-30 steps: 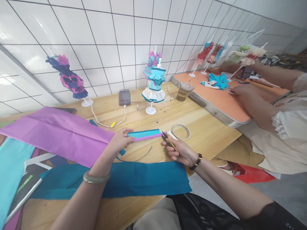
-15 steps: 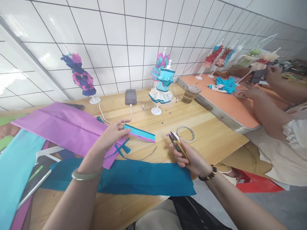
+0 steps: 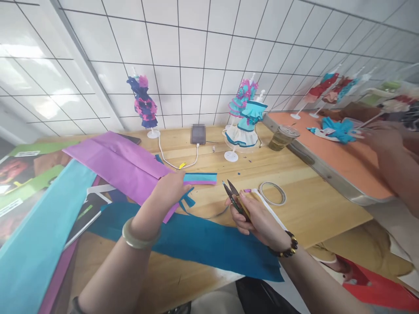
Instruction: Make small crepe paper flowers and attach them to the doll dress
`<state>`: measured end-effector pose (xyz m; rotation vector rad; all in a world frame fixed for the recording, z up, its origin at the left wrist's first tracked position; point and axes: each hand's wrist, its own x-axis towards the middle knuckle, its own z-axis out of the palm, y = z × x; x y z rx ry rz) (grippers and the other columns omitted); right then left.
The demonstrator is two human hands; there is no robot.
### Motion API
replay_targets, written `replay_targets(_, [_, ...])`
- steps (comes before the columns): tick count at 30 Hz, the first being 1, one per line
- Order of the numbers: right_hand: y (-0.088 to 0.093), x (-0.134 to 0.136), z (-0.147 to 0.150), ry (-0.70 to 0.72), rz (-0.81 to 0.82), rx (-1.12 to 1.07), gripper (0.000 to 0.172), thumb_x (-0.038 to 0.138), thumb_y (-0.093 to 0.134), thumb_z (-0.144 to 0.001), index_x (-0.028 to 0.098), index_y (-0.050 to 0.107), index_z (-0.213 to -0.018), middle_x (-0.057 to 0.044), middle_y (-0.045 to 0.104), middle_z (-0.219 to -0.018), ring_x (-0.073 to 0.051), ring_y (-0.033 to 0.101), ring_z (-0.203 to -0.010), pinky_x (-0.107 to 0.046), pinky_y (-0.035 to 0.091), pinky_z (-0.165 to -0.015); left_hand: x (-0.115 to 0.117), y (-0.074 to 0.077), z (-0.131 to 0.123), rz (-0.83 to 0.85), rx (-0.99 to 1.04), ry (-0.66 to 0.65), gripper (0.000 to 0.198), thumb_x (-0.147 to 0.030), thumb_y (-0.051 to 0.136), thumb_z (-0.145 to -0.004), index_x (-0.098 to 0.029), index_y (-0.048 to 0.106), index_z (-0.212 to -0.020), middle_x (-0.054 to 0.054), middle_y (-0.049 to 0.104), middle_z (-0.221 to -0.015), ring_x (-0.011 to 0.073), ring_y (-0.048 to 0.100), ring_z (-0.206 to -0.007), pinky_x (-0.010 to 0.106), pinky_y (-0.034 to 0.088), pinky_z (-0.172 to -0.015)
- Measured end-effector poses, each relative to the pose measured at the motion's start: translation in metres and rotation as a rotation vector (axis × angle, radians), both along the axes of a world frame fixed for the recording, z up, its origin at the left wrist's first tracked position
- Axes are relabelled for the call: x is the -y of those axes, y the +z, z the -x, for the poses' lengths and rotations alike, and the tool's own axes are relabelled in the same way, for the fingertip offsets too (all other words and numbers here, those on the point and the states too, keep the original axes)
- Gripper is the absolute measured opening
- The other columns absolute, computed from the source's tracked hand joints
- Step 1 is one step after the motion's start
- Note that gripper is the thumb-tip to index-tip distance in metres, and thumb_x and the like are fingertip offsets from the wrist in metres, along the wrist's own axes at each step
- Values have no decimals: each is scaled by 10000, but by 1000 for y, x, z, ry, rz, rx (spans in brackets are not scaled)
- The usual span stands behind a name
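My left hand (image 3: 170, 188) is closed on the left end of a narrow strip of light-blue cloth (image 3: 200, 178) with a dark teal upper edge and a purple lower edge. The strip lies level, pointing right. In my right hand (image 3: 250, 213) is a pair of thread snips (image 3: 236, 199), blades up and slightly apart. Beside that hand lie a white strip (image 3: 270, 210), partly hidden, and a roll of tape (image 3: 273, 193). Below both hands stretches a long dark teal cloth (image 3: 209, 244). Teal scraps (image 3: 187, 199) lie near my left wrist.
Purple cloth (image 3: 114, 161) and light-blue cloth (image 3: 55, 209) cover the left side. Behind stand small dressed forms (image 3: 144, 104), (image 3: 245, 124) a phone-sized device (image 3: 198, 134) on a white cable and a cup (image 3: 284, 137). Another person's arm (image 3: 393, 152) reaches over an orange table (image 3: 340, 170).
The view has swung left. My left hand has turned the strip level and covers more of its left end. The snips are nearer the strip's free end.
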<state>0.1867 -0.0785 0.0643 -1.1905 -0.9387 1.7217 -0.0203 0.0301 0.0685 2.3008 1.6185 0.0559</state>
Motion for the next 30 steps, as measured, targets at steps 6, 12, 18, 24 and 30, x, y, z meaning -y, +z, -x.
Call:
replay_targets(6, [-1, -2, 10, 16, -8, -29, 401, 482, 298, -878, 161, 532, -931, 66, 327, -549, -24, 184, -374, -180, 259, -360, 10, 12, -12, -150, 298, -177, 403, -399, 516, -767, -207, 536, -1120, 91, 543, -1138, 241, 499, -1050, 344, 377, -874])
replay_targets(12, [-1, -2, 15, 2, -105, 26, 397, 467, 288, -885, 162, 535, -945, 61, 334, -561, -28, 203, -381, -192, 286, -375, 18, 18, -29, 139, 757, -326, 222, -310, 480, -792, -205, 655, -880, 19, 642, -923, 141, 564, -880, 259, 419, -792])
replay_targets(18, [-3, -2, 15, -24, -168, 150, 395, 471, 294, -879, 163, 533, -942, 57, 338, -565, -40, 246, -390, -194, 298, -375, 17, 17, -28, 171, 803, -279, 228, -274, 453, -801, -196, 665, -831, 7, 652, -827, 115, 565, -769, 233, 418, -688])
replay_targets(24, [-4, -2, 16, -23, -179, 195, 393, 471, 288, -879, 167, 527, -944, 58, 332, -563, -45, 257, -396, -196, 308, -381, 21, 18, -30, 187, 796, -237, 244, -268, 435, -791, -176, 655, -738, -5, 609, -700, 95, 514, -643, 211, 384, -570])
replay_targets(30, [-4, -1, 15, -13, -148, 243, 381, 478, 314, -870, 167, 529, -921, 57, 331, -562, -46, 265, -408, -187, 286, -379, 16, 16, -26, 215, 845, -131, 210, -307, 480, -749, -162, 612, -673, -13, 564, -644, 94, 463, -605, 214, 353, -531])
